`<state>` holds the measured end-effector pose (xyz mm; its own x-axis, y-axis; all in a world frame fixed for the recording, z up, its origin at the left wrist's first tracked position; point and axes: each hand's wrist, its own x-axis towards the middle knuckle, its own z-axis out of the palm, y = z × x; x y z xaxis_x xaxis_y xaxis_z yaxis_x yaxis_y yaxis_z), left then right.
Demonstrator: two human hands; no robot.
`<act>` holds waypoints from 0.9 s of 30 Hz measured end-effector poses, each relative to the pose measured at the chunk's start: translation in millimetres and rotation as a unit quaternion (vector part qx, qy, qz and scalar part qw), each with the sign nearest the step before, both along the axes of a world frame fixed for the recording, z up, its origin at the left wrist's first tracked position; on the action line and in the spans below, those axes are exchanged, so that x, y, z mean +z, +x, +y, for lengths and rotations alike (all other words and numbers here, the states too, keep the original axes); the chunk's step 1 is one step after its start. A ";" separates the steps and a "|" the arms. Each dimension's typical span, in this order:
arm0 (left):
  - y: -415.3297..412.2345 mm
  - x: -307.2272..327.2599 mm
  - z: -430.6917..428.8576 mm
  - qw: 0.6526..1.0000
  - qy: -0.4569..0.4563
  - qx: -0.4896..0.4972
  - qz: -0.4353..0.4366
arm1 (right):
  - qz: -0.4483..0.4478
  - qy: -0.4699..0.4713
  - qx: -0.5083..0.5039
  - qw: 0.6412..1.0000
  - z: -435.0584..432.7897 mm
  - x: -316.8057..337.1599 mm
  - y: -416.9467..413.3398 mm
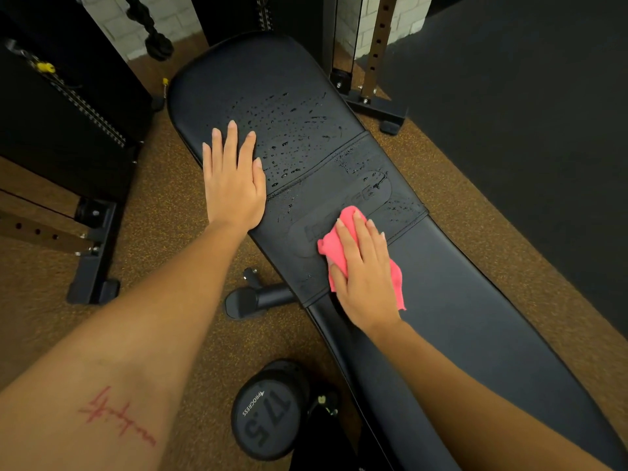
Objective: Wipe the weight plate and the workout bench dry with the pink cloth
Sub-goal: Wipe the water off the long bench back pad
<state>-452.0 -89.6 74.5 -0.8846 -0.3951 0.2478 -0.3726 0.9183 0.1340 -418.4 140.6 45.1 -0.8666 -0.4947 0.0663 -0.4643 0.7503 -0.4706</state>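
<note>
While the right hand [365, 273] pressed flat fingers on the pink cloth [348, 217] mid-bench, droplets [289, 144] lay beyond. Overlapping strokes toward them seemed best, the flat left hand [234, 185] bracing the workout bench [475, 300].

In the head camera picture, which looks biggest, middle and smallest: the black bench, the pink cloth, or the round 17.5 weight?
1. black bench
2. 17.5 weight, though it sits nearer the camera, which may flatter it
3. pink cloth, partly hidden under the right hand
</note>
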 end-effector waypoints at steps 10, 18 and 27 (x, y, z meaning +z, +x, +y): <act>0.2 -1.0 1.3 1.000 -0.005 -0.001 0.005 | 0.053 0.014 0.099 0.994 -16.3 0.9 22.1; 0.7 -2.6 0.8 1.000 -0.009 0.001 0.001 | 0.065 0.044 0.149 0.986 -23.1 0.8 43.3; 1.3 -2.6 0.8 1.000 -0.001 -0.002 0.003 | 0.011 -0.003 0.039 0.999 -32.7 7.1 14.2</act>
